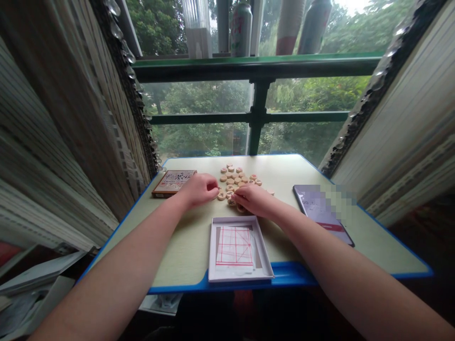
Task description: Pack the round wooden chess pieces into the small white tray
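Round wooden Chinese chess pieces (230, 181) lie in a loose cluster at the middle of the small table, several with characters facing up. At the left edge of the cluster, my left hand (202, 189) is closed in a pinch, its fingertips beside a piece; what they hold, if anything, is hidden. From the right, my right hand (254, 199) reaches over the near side of the cluster, thumb and fingers closed on a Chinese chess piece (232, 202). Some pieces are hidden beneath this hand. Closer to me, an open white box tray (212, 251) holds a folded sheet with red grid lines (234, 246).
The table (181, 255) has a blue rim. A printed box lid (172, 182) lies at its left, a phone (322, 215) at its right. Curtains hang on both sides. Behind a green window rail (256, 66) stand cans (241, 29) and a cup (289, 26).
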The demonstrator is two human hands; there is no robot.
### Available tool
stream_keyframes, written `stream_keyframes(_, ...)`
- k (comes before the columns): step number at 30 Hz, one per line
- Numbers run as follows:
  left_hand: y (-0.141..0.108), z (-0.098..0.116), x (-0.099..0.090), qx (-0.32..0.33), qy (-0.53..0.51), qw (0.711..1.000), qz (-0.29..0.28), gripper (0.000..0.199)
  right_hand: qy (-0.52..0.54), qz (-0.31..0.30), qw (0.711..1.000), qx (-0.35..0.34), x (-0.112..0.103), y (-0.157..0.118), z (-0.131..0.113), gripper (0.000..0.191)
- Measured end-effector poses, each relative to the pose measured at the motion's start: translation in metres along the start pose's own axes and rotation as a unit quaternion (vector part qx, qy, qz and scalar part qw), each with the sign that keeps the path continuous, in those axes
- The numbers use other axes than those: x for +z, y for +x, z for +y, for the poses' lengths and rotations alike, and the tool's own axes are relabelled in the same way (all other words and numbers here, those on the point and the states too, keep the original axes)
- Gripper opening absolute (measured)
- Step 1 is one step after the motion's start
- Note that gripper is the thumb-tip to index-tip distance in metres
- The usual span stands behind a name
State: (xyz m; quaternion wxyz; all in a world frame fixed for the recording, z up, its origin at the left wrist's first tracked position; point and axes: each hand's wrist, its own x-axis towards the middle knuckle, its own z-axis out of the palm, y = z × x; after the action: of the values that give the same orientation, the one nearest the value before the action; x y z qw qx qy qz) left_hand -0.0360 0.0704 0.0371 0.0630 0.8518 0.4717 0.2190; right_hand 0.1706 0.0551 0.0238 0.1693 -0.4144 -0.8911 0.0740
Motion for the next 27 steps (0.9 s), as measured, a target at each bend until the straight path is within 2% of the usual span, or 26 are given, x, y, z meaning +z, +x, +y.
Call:
stream_keyframes(5, -0.001, 0.002, 0.001, 0.005, 0.003, 1.0, -0.007, 0.018, -0.018, 0.027, 0.999, -0.032, 0.0, 0.001, 0.003, 0.032)
stream_keyframes(16, -0.001, 0.002, 0.002, 0.022, 0.01, 1.0, -0.002, 0.019, 0.0, 0.024, 1.0, -0.005, 0.001, 0.005, 0.007, 0.021)
stream_keyframes(20, -0.002, 0.004, 0.001, 0.027, 0.012, 1.0, -0.002, 0.019, 0.046, 0.039, 0.998, 0.0, -0.001, 0.002, 0.003, 0.017)
stream_keyframes(24, -0.002, 0.005, 0.002, 0.029, 0.013, 0.999, -0.002, 0.02, 0.071, 0.017, 0.997, -0.009, -0.004, -0.002, -0.006, 0.022)
stream_keyframes(27, -0.002, 0.005, 0.002, 0.03, 0.017, 0.999, -0.002, 0.019, 0.058, -0.017, 0.998, -0.006, -0.007, -0.003, -0.01, 0.015)
